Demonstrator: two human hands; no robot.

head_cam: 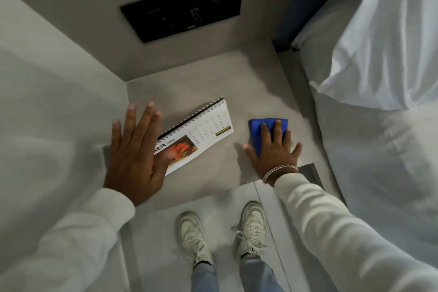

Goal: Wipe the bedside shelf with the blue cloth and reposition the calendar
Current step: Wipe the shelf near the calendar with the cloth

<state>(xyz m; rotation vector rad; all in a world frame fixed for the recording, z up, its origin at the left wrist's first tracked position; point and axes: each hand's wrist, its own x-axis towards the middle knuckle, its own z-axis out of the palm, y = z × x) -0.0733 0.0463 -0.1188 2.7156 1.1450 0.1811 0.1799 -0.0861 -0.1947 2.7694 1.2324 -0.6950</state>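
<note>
A grey bedside shelf fills the middle of the head view. On it lies a spiral-bound desk calendar, slanted, with a red picture on its left part. My left hand hovers flat with fingers spread over the calendar's left end and hides part of it; it holds nothing. A folded blue cloth rests on the shelf's right side. My right hand presses flat on the cloth, fingers spread across it.
A black wall panel is mounted above the shelf. A bed with white sheets and a pillow borders the shelf on the right. A white wall stands at the left. My feet in white sneakers stand on the grey floor below.
</note>
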